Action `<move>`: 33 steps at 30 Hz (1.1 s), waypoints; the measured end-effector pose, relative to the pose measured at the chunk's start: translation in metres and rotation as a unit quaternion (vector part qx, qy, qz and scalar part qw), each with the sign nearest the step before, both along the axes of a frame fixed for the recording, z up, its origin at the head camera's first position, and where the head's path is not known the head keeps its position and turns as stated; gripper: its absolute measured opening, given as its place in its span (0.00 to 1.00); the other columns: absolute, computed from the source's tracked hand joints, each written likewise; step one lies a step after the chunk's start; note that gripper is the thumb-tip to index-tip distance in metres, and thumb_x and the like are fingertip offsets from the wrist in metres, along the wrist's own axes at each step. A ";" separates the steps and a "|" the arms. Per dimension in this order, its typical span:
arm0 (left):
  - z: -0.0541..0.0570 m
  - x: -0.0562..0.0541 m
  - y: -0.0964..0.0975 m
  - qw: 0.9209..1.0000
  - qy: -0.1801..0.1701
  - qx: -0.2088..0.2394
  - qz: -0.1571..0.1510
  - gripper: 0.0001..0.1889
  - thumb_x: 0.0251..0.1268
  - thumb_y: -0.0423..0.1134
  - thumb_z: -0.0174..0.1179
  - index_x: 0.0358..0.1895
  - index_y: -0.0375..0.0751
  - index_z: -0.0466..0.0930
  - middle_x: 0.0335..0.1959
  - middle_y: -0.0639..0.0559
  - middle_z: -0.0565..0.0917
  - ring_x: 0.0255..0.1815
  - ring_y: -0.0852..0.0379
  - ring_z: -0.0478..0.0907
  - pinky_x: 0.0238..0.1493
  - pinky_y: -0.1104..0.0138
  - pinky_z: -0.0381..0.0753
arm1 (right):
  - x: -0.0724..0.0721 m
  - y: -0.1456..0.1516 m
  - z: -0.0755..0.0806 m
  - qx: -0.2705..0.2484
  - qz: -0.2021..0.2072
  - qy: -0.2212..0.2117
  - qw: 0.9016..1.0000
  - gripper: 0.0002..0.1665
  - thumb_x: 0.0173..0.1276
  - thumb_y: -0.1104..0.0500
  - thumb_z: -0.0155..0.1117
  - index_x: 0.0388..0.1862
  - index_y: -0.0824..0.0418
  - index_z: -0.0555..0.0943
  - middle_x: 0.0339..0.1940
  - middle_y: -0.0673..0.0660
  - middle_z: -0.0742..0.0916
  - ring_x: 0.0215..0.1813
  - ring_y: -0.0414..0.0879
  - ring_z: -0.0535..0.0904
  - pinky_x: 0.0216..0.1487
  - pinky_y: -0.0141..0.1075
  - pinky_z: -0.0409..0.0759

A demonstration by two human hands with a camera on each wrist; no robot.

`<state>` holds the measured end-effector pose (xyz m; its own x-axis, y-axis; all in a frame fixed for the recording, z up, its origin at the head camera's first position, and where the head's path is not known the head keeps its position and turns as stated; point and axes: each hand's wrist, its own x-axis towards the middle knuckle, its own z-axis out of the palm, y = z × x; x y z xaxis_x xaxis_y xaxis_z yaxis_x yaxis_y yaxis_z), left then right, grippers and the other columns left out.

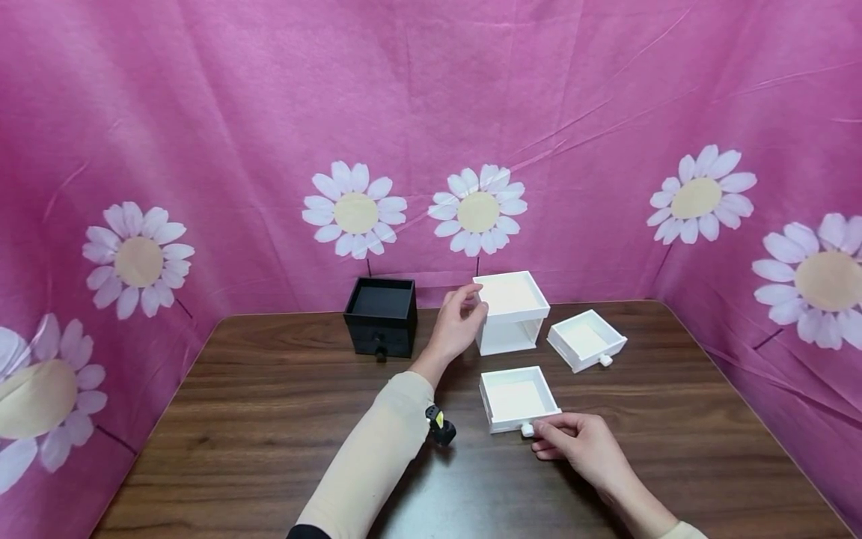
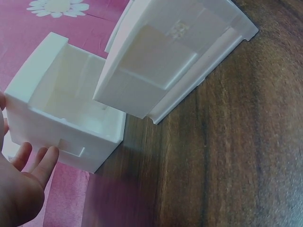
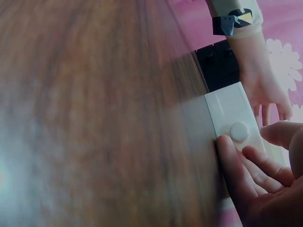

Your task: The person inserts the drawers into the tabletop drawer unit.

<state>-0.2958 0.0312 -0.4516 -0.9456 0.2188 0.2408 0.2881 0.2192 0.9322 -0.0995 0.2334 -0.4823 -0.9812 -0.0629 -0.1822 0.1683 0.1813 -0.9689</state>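
A white box (image 1: 509, 329) with a shallow tray top and an open front compartment stands at the back of the table. My left hand (image 1: 458, 322) rests its fingertips against the box's left side, near the upper rim. In front of that box is a white drawer (image 1: 517, 397) with a round knob (image 1: 527, 430). My right hand (image 1: 582, 445) holds this drawer by its front right corner, thumb near the knob, as the right wrist view also shows. A second white drawer (image 1: 587, 338) lies to the right of the box.
A black box (image 1: 381, 318) with dark knobs stands to the left of my left hand. Pink cloth (image 1: 431, 90) with printed daisies hangs behind and at both sides of the wooden table (image 1: 269, 419). A small black camera (image 1: 441, 427) is strapped to my left wrist.
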 end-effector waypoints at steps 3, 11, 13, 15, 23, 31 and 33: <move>0.000 0.000 0.000 1.000 0.004 0.003 -0.004 0.24 0.77 0.41 0.60 0.72 0.43 0.80 0.63 0.37 0.78 0.64 0.44 0.81 0.70 0.56 0.84 | 0.001 -0.002 -0.001 -0.013 -0.011 -0.015 1.000 0.21 0.78 0.66 0.66 0.56 0.87 0.81 0.43 0.67 0.93 0.37 0.41 0.93 0.44 0.37 0.94; 0.000 0.001 0.001 1.000 0.007 0.003 0.001 0.24 0.76 0.42 0.60 0.71 0.43 0.81 0.62 0.38 0.78 0.63 0.45 0.81 0.68 0.58 0.84 | 0.002 -0.010 -0.005 -0.051 -0.050 -0.049 0.996 0.18 0.76 0.67 0.69 0.54 0.84 0.83 0.42 0.61 0.94 0.37 0.44 0.93 0.45 0.39 0.94; -0.001 0.001 0.002 1.000 0.007 0.003 0.001 0.24 0.76 0.43 0.60 0.71 0.43 0.81 0.62 0.38 0.78 0.63 0.45 0.81 0.68 0.58 0.84 | 0.002 -0.012 -0.006 -0.060 -0.065 -0.056 0.995 0.16 0.76 0.68 0.69 0.53 0.83 0.83 0.41 0.60 0.94 0.36 0.45 0.93 0.45 0.39 0.95; -0.001 0.001 0.002 1.000 0.006 0.004 0.001 0.24 0.76 0.43 0.60 0.71 0.43 0.81 0.62 0.38 0.78 0.63 0.45 0.81 0.69 0.58 0.83 | 0.002 -0.014 -0.006 -0.068 -0.078 -0.059 0.993 0.15 0.75 0.68 0.69 0.51 0.82 0.84 0.40 0.59 0.95 0.36 0.45 0.93 0.45 0.40 0.95; -0.001 -0.001 0.002 1.000 0.009 0.002 0.002 0.24 0.76 0.42 0.60 0.71 0.43 0.81 0.62 0.37 0.78 0.63 0.45 0.81 0.67 0.60 0.83 | 0.001 -0.019 -0.007 -0.096 -0.111 -0.071 0.987 0.11 0.76 0.70 0.68 0.50 0.80 0.84 0.37 0.59 0.94 0.37 0.47 0.94 0.48 0.41 0.94; -0.001 -0.001 0.000 1.000 0.005 0.001 0.005 0.24 0.75 0.42 0.60 0.71 0.43 0.81 0.62 0.38 0.78 0.62 0.45 0.81 0.67 0.59 0.84 | 0.002 -0.025 -0.006 -0.097 -0.157 -0.075 0.980 0.09 0.75 0.72 0.67 0.48 0.81 0.84 0.36 0.62 0.93 0.37 0.48 0.94 0.47 0.39 0.94; -0.001 -0.001 -0.001 1.000 0.005 -0.001 0.005 0.24 0.75 0.42 0.61 0.71 0.43 0.81 0.61 0.38 0.79 0.62 0.44 0.81 0.67 0.59 0.85 | 0.002 -0.026 -0.005 -0.100 -0.165 -0.076 0.978 0.09 0.75 0.73 0.66 0.48 0.81 0.84 0.37 0.63 0.93 0.38 0.48 0.94 0.48 0.39 0.94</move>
